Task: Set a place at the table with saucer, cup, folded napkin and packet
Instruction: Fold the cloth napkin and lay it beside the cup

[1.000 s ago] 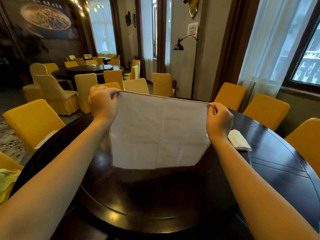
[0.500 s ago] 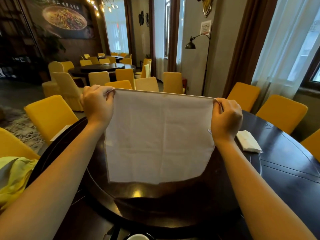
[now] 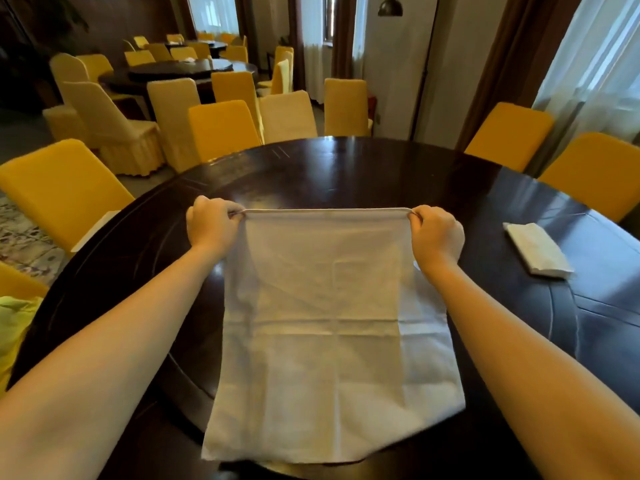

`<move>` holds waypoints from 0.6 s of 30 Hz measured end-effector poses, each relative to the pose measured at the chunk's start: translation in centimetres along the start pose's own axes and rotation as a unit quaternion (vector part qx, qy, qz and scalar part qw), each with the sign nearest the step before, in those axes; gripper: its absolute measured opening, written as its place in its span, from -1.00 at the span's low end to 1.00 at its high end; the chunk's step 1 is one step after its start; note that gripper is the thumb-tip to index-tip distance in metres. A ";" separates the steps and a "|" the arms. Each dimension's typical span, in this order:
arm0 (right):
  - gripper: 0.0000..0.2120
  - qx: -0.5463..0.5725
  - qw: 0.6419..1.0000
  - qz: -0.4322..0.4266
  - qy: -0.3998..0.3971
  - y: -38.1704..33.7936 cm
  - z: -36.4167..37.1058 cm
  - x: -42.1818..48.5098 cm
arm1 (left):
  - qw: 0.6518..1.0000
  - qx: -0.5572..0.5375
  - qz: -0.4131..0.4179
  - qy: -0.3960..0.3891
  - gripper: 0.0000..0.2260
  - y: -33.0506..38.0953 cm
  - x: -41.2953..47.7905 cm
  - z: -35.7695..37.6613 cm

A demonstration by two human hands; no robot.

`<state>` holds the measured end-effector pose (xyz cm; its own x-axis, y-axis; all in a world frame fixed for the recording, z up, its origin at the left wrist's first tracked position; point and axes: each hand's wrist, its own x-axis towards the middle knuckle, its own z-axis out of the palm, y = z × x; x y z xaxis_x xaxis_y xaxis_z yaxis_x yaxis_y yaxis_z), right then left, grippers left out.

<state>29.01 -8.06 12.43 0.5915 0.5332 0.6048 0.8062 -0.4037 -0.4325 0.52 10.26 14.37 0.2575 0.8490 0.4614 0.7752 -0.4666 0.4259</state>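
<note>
white square cloth napkin [image 3: 325, 327]: unfolded, creased, far corners pinched, near half on table | white flat packet [image 3: 536, 249]: right of grip, apart

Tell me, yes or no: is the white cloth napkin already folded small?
No: the white cloth napkin is spread open, held at its far corners by the left hand and right hand.

napkin [image 3: 329, 323]: plain white | table [image 3: 346, 174]: dark glossy brown | chairs [image 3: 62, 188]: yellow | packet [image 3: 536, 249]: white

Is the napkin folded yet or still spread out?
Spread: the napkin lies open, left hand and right hand pinching its far corners.
</note>
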 end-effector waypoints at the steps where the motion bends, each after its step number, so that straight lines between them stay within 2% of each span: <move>1: -0.72 -0.014 1.000 -0.001 -0.014 0.3 1.8 0.5 | 1.000 0.001 -0.015 -0.011 -0.83 -0.8 0.8 1.7; 4: -0.70 -0.051 0.997 -0.005 -0.056 1.2 5.3 1.2 | 0.998 0.002 -0.046 -0.043 -0.81 -2.6 2.0 5.3; 11: -0.69 -0.105 0.987 -0.012 -0.123 2.9 11.3 1.6 | 0.994 -0.041 -0.054 -0.089 -0.82 -5.8 3.4 11.5; 15: -0.72 -0.094 0.988 -0.041 -0.113 3.9 11.7 -0.7 | 0.990 -0.081 -0.058 -0.104 -0.85 -7.5 0.8 12.4; 18: -0.79 -0.046 0.995 -0.058 -0.070 4.7 10.4 -3.7 | 0.989 -0.109 -0.038 -0.089 -0.87 -8.7 -2.7 11.4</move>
<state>30.70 -4.19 1.22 0.4964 0.6751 0.5458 0.8680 -0.3962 -0.2994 -0.31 14.87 0.55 0.3154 0.9051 0.2851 0.6584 -0.4250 0.6212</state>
